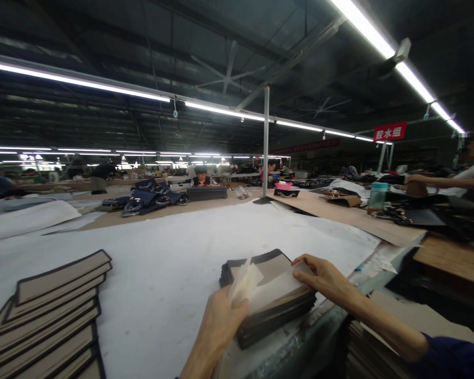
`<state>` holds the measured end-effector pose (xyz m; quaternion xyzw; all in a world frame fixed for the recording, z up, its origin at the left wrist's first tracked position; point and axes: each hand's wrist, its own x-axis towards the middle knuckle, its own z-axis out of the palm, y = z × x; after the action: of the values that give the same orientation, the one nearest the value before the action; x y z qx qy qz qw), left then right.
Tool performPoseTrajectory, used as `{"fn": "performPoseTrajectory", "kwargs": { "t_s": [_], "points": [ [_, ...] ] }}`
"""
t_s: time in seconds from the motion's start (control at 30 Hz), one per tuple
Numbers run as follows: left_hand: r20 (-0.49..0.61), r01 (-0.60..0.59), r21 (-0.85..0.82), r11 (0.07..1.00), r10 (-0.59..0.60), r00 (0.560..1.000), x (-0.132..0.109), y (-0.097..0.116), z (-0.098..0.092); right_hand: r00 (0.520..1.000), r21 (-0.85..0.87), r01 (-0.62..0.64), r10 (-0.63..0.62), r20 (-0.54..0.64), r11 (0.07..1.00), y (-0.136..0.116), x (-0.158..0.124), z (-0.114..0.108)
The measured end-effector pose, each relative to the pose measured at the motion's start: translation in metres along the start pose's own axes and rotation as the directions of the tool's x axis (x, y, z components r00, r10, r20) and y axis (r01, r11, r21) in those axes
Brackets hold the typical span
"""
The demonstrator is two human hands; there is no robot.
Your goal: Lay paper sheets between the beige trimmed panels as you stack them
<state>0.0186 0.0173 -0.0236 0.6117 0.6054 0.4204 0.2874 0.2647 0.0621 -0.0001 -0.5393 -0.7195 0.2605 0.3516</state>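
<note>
A thick stack of dark-edged panels with beige faces [274, 266] stands near the table's front edge. My left hand [221, 316] is closed around a crumpled bunch of thin, cream-white sheets [245, 280] above the stack's left side. At the far right corner, the thumb and fingers of my right hand [314, 272] pinch the edge of a thin whitish sheet [274, 289] spread across the top panel. Whether this sheet joins the bunch on the left I cannot tell. More dark-bordered beige panels [59, 279] lie overlapped in a fanned row at the left.
White paper [154, 273] covers the table. Farther back lie a heap of dark blue pieces [150, 196], a metal post [266, 142] and a pink container [283, 186]. At right are a teal-lidded bottle [377, 197] and a co-worker's arm [446, 182]. Boards [426, 321] are piled below the table's right edge.
</note>
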Motion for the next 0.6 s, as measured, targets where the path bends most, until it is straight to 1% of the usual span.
{"fn": "performPoseTrajectory", "kwargs": {
  "t_s": [0.07,0.13,0.23,0.33,0.43,0.53,0.6],
  "points": [
    [0.020,0.023,0.014,1.000,-0.024,1.000,-0.001,0.001,-0.001,1.000,-0.010,0.000,0.000,-0.007,1.000,-0.001,-0.001,0.000],
    [0.068,0.040,0.007,0.999,-0.040,0.997,-0.002,0.002,-0.002,1.000,-0.024,0.001,-0.001,-0.010,1.000,-0.003,-0.003,0.000],
    [0.106,0.035,-0.016,0.999,-0.033,0.994,-0.002,0.002,-0.003,1.000,-0.047,0.006,-0.006,-0.017,0.999,-0.003,-0.004,0.000],
    [0.076,-0.014,0.014,1.000,0.013,0.997,-0.001,-0.002,-0.001,1.000,-0.059,0.001,-0.002,-0.021,0.998,0.000,-0.003,0.000],
    [0.071,-0.058,0.059,0.997,0.053,0.996,0.001,-0.007,0.002,0.999,-0.028,0.018,-0.019,-0.036,0.999,0.003,-0.002,-0.002],
    [0.066,-0.049,0.062,0.997,0.045,0.997,0.001,-0.007,0.003,0.999,0.017,0.024,-0.023,-0.048,1.000,0.006,0.001,-0.006],
    [0.066,-0.031,0.037,0.999,0.029,0.997,-0.001,-0.004,0.002,0.998,0.011,0.018,-0.017,-0.056,1.000,0.009,0.003,-0.008]
  ]
}}
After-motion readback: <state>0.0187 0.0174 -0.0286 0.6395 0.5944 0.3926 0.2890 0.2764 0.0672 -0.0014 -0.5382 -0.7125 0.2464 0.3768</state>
